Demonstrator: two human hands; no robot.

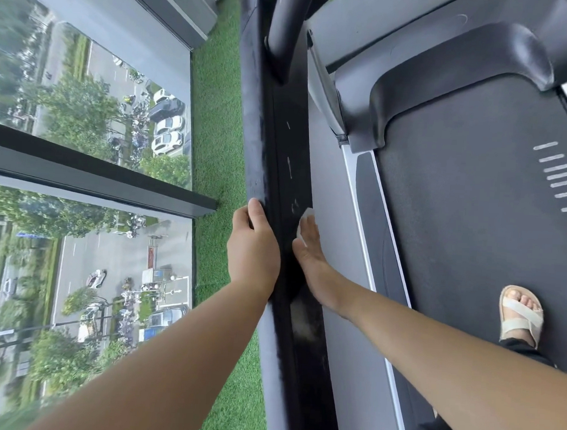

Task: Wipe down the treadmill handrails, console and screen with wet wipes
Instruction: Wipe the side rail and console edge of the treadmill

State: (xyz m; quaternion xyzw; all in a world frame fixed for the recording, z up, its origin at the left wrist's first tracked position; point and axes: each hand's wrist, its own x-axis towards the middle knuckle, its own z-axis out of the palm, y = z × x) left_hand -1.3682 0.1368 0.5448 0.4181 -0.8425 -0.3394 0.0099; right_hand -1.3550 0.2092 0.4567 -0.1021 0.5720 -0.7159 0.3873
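The treadmill's black left handrail (287,143) runs from the top of the view down to the bottom centre. My left hand (253,246) wraps over its outer side, with the fingers curled round the rail. My right hand (309,251) lies flat against the rail's inner side and presses a white wet wipe (303,220) to it; only an edge of the wipe shows past the fingers. The console and screen are out of view.
The dark running belt (464,203) and grey side rail (354,283) lie to the right, with my sandalled foot (520,311) on the belt. Green artificial turf (219,121) and floor-to-ceiling windows (85,108) are on the left. The motor cover (461,60) sits at the top right.
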